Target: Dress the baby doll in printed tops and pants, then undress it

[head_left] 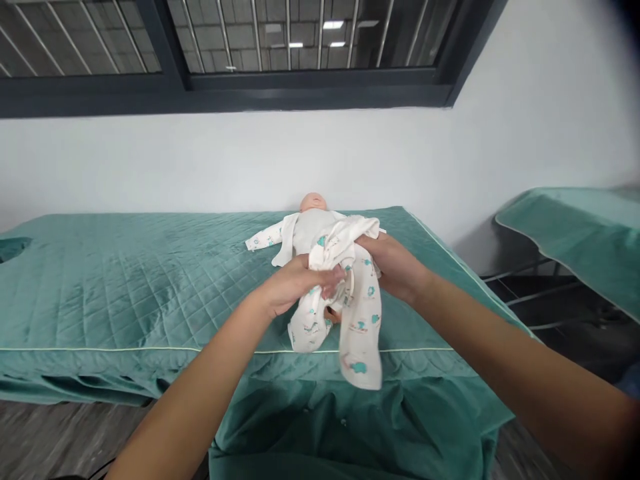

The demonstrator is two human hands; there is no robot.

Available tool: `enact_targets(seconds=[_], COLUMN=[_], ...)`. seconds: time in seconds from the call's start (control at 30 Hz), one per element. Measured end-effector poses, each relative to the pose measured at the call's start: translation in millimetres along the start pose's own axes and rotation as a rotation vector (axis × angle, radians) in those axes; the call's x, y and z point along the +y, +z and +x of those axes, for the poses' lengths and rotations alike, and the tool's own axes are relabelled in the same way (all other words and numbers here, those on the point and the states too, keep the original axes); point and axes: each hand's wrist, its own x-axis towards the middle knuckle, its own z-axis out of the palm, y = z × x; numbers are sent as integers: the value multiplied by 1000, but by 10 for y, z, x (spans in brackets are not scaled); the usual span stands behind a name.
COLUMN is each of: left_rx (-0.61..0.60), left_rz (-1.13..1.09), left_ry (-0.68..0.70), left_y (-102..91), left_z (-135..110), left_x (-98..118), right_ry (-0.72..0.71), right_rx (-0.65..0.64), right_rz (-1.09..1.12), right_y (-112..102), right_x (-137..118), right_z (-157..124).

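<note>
Left hand (pixel 297 283) and right hand (pixel 393 263), fingers closed, grip printed baby trousers (pixel 367 303), legs hanging away from the baby doll (pixel 313 230).

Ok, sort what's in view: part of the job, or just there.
In use: printed garment, held by the left hand and right hand; doll; printed top; quilted green cover beneath.

Just there: barred window; other green cover, far right.
</note>
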Motion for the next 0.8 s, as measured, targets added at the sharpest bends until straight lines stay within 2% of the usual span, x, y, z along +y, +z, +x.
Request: enact_targets(seconds=[0.1,0.17,0.23,0.37,0.4,0.47,0.53,0.67,0.73,0.8], left_rx=[196,279,292,235,209,164,150,132,81,75], left_rz=[-160,-239,-282,-355,-368,-389,-393,-261,-161,-138], left_ry=[96,141,155,99,81,48,40,11,-49,-54], left_y=[-26,-36,-30,7,15,25,32,46,54,60], left_z=[47,72,85,87,86,83,74,30,8,7], left_x=[-13,-1,22,53,50,32,4,-45,-61,-82], right_ry=[3,12,6,68,93,101,46,-96,-102,-69], right_rx=[-10,-56,-128,-466,-507,-443,-265,38,110,157], right_rz=[-21,-63,-139,-328,-374,-431,-382,-83,53,137], right_y=[11,13,10,2,6,18,25,-10,-42,-74], right_x=[39,54,36,-86,-115,-146,-143,-108,-90,-35], right_z=[-48,-90,-137,-216,-226,-229,-208,-130,-103,-101])
